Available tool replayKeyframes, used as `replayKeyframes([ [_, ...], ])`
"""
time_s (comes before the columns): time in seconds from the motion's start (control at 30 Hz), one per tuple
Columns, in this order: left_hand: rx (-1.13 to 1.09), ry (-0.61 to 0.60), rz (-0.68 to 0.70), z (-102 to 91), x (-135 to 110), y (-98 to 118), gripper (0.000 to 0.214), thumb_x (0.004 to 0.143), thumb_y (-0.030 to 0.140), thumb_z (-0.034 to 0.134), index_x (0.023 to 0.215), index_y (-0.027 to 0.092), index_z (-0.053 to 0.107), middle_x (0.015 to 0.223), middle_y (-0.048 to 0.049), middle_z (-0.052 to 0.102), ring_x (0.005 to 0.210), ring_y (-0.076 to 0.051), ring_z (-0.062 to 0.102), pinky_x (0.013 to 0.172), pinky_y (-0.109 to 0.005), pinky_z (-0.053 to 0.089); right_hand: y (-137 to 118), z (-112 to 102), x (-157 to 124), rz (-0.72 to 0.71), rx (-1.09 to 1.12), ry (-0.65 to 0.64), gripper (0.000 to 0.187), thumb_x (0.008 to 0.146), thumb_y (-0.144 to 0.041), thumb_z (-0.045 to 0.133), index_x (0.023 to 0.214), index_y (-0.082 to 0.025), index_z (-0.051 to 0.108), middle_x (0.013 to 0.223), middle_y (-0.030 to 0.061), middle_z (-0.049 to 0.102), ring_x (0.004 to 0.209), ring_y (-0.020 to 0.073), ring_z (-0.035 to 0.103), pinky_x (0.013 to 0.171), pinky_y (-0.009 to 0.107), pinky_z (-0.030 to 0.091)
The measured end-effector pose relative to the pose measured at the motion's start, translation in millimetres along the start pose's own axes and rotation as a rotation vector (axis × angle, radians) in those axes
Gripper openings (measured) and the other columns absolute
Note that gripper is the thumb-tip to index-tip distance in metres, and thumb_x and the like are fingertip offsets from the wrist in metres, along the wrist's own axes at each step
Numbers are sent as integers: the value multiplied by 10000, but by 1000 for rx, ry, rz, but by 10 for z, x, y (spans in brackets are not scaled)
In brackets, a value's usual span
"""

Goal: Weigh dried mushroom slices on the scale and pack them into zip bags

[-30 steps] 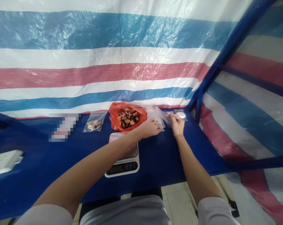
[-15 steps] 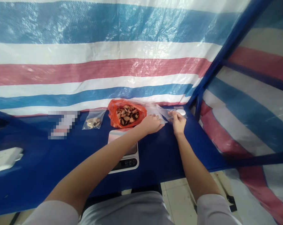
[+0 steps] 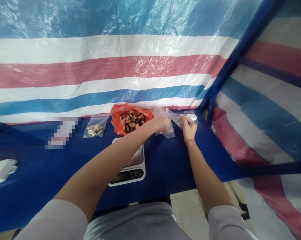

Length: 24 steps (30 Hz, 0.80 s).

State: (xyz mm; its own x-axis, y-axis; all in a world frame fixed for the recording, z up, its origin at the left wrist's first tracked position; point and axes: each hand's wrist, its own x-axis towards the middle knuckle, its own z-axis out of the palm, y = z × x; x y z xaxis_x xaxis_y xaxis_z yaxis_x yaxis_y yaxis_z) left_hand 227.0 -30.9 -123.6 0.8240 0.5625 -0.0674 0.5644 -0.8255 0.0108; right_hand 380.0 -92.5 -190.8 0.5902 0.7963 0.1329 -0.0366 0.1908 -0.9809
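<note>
My left hand [image 3: 160, 124] lies curled over a clear plastic bag [image 3: 166, 130], its wrist just in front of the right side of an orange-red plastic bag [image 3: 119, 121] full of brown pieces, possibly nut shells or dried fruit. My right hand [image 3: 187, 125] pinches a clear plastic flap [image 3: 174, 116], which may belong to the same bag; I cannot tell. Just behind my right fingers lies a white disc [image 3: 191, 117]. My left forearm crosses above a digital kitchen scale [image 3: 130, 175].
A small zip bag [image 3: 95, 126] with a few pale-brown pieces lies left of the orange bag, beside a pixelated patch [image 3: 62, 132]. A white power strip [image 3: 2, 170] sits at the left edge of the blue table [image 3: 165, 186]. Striped tarpaulin on blue frame bars surrounds the table.
The view has tilted upward and drifted slightly. My left hand has moved farther back from the scale, closer to the orange bag. My right hand keeps its pinch.
</note>
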Motion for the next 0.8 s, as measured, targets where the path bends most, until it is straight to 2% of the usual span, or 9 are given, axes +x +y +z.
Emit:
replayKeyframes([
  [0.1,13,-39,-37,2,7,6,528,815,174,720,1326,110,605,1200,-146,736,1061,-270,704,820,-290,545,-20,7,12,2,-4,16,447,781,-608,661,904,-188,750,930,72,798,1005,283,731,728,360,630],
  [0.23,23,14,1,7,8,-6,350,837,131,653,1187,139,665,1248,-129,712,1131,-253,675,935,-313,524,-47,22,24,6,18,46,433,767,-592,670,890,-184,748,914,77,798,984,294,736,701,363,626],
  [0.37,1,86,31,36,38,-36,332,839,127,624,1162,178,684,1218,-100,723,1100,-235,682,920,-322,526,-51,31,25,15,53,49,432,749,-590,684,863,-178,743,900,76,796,973,298,734,696,370,627],
  [0.53,-1,26,25,29,83,-16,361,868,125,563,1196,197,695,1227,-100,720,1116,-258,676,881,-343,523,-23,23,31,37,69,30,430,755,-596,686,874,-187,747,909,61,794,1004,294,726,719,364,632],
  [0.7,-13,6,30,24,90,3,264,863,121,542,992,205,756,1120,-78,742,1060,-244,679,865,-336,497,13,5,47,30,77,33,427,754,-585,695,887,-183,748,896,64,792,973,288,732,707,363,634],
  [0.8,-1,41,55,46,62,-16,229,888,163,535,905,204,759,1075,-68,741,1030,-231,677,869,-333,483,15,6,53,25,63,24,432,766,-592,680,900,-186,745,902,70,794,979,289,734,711,366,635],
])
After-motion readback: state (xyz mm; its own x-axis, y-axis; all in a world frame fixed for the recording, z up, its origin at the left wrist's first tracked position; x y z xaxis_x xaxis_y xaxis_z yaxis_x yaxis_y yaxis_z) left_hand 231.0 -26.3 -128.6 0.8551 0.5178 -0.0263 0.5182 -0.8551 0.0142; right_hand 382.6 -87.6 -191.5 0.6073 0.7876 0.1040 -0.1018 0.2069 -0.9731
